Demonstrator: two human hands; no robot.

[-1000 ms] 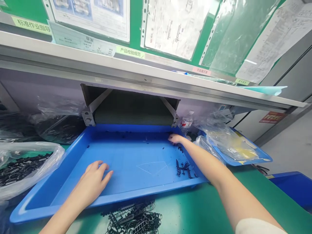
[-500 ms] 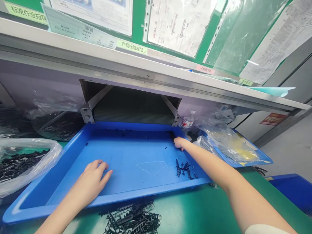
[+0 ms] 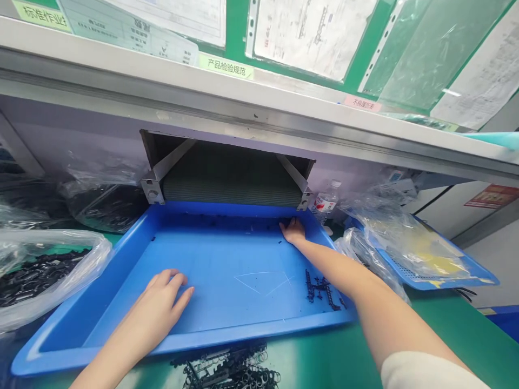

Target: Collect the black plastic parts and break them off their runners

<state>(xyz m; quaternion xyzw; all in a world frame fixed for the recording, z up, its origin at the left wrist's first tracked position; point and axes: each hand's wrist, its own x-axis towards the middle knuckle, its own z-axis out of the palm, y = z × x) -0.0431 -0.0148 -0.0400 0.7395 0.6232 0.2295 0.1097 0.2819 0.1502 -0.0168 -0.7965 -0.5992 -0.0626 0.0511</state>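
Blue tray [image 3: 121, 254] holds black parts [image 3: 322, 289] between spread left hand [image 3: 164, 302] and flat right hand [image 3: 292, 231].

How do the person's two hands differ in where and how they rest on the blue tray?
The left hand lies flat, palm down, on the near floor of the blue tray; the right hand reaches to the far right corner below the conveyor belt. The left arm is barely extended; the right is stretched out. Neither visibly holds anything.
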